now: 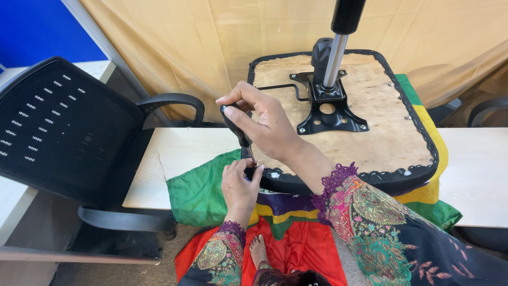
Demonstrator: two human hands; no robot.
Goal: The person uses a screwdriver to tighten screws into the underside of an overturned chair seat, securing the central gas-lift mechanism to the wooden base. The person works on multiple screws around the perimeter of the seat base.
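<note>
An upturned office chair seat (370, 137), its bare plywood underside facing up, was laid on a green, yellow and purple cloth (201, 196) spread over a pale table (476, 175), with the black metal mechanism plate (330, 114) and the chrome gas cylinder (334, 58) standing up from its middle. At the near left corner of the seat a black-handled screwdriver (236, 127) was held upright by the right hand (267, 127), whose fingers were closed around the handle from above. The left hand (241, 182) was pinched at the tip of the tool, thumb and fingertips pressed together against the seat's black fabric edge (296, 182); what was pinched there, a screw or only the blade, could not be told. For this step to be done well, it was judged that the shaft should be kept square to the board, downward pressure should be kept on the handle, and the guiding fingers should be held just beside the tip so a slip would not catch them. A black chair back (58, 127) was lying well apart at the left.
</note>
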